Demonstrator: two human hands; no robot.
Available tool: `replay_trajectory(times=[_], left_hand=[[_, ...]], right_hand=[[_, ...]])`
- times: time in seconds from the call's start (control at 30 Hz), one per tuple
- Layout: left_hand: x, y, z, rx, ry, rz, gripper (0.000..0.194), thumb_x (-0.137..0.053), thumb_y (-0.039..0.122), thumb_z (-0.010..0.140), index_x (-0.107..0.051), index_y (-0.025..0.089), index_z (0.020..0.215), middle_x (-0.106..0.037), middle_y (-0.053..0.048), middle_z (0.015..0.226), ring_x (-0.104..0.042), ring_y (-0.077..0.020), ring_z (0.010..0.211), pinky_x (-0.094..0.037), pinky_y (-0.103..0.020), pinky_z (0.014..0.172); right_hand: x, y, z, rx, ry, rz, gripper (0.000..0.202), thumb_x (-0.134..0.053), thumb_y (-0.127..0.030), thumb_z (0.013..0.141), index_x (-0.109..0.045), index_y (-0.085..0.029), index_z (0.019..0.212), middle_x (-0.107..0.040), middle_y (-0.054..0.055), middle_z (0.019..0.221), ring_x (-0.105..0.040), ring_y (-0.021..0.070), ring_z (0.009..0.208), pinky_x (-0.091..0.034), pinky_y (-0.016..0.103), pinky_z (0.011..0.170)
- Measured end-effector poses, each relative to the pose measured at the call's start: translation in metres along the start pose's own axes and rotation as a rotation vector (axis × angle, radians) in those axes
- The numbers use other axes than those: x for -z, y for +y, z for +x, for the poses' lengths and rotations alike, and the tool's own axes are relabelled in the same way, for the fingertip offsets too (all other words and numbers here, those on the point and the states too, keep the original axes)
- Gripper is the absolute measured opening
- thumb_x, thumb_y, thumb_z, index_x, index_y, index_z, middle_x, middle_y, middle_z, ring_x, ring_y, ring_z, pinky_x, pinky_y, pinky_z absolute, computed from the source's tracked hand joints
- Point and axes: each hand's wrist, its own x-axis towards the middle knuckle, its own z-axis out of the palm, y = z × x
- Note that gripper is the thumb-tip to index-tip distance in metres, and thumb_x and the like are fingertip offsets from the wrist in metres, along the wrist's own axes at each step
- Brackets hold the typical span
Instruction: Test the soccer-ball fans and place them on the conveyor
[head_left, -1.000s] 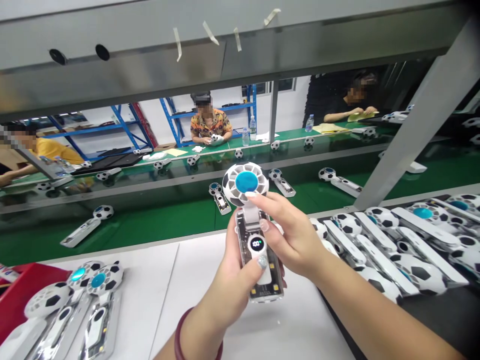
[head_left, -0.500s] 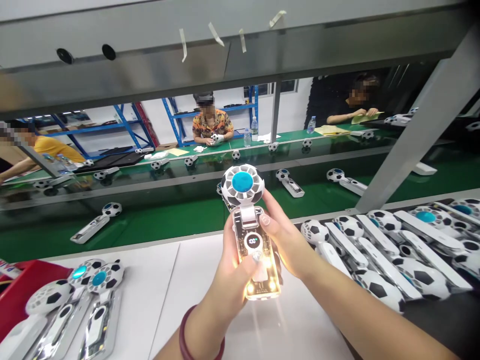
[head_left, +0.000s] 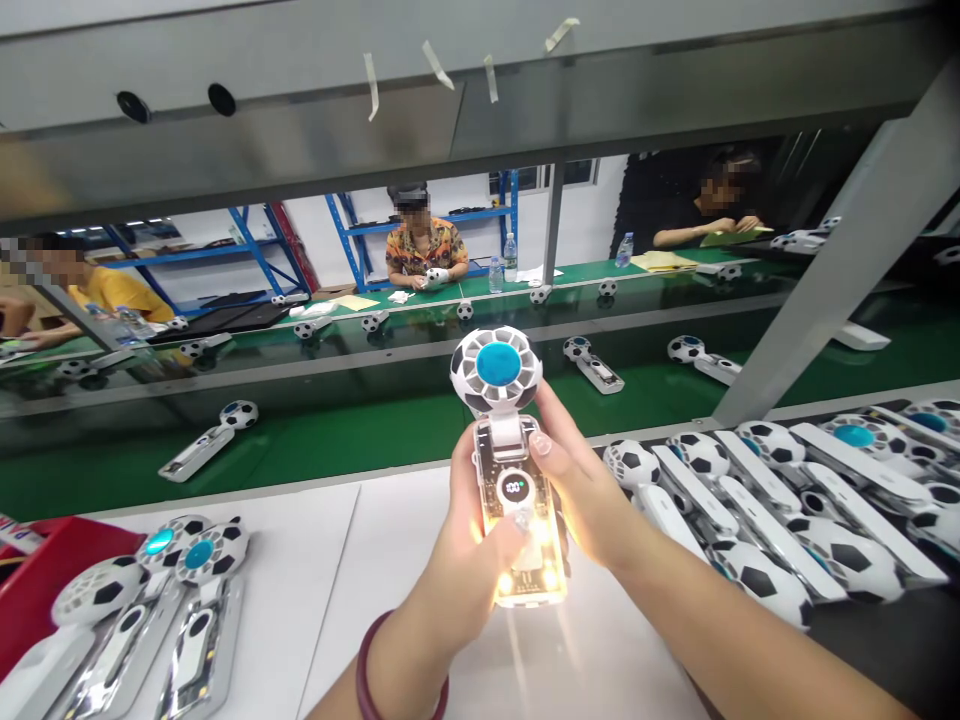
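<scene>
Toward the near left corner of the white table [head_left: 390,545], a red bin [head_left: 45,595] is seen beside three ball-patterned fans [head_left: 201,555], which are laid close together. Beyond the table's far edge, a green conveyor [head_left: 330,440] is run across the view, with more such fans spread along it and co-workers seated on its other side.

Above the middle of the table, short of its far edge, a clear-bodied fan [head_left: 514,455] is held up, ball head uppermost. Its lower body is gripped by the left hand [head_left: 466,580], with the thumb laid over the front just below the display [head_left: 514,488]. Its right side is steadied by the right hand [head_left: 581,485], thumb on the upper corner; the other right fingers are mostly hidden, so how firmly they are curled cannot be told.

Within the last second, the body's lamps have been lit and the right index finger has been taken off the ball head. By this, the light appears to have been switched on for checking.

Toward the table's right edge, rows of fans are packed in a black tray [head_left: 862,645].
</scene>
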Motion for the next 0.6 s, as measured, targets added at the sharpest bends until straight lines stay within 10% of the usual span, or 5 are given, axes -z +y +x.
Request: replay_trajectory(times=[0.33,0.6], left_hand=[[0.004,0.003,0.002,0.007,-0.160,-0.022,0.074,-0.060,0.036,0.080,-0.006,0.034,0.131,-0.059,-0.001,0.077,-0.058,-0.0152,0.064,-0.048,-0.031,0.060],[0.003,-0.004,0.000,0.092,-0.183,-0.024,0.070,-0.061,0.036,0.078,-0.015,0.033,0.130,-0.054,-0.005,0.091,-0.058,-0.0174,0.068,-0.048,-0.034,0.058]], right_hand=[[0.004,-0.002,0.002,-0.191,-0.054,0.081,0.066,-0.049,-0.047,0.084,-0.010,-0.043,0.138,-0.054,-0.002,0.075,-0.048,0.0080,0.032,-0.036,0.017,0.024],[0.017,-0.002,0.006,-0.268,-0.227,0.360,0.044,-0.057,-0.036,0.075,-0.056,-0.018,0.114,-0.061,0.008,0.105,-0.058,0.0225,0.098,-0.049,0.033,0.081]])
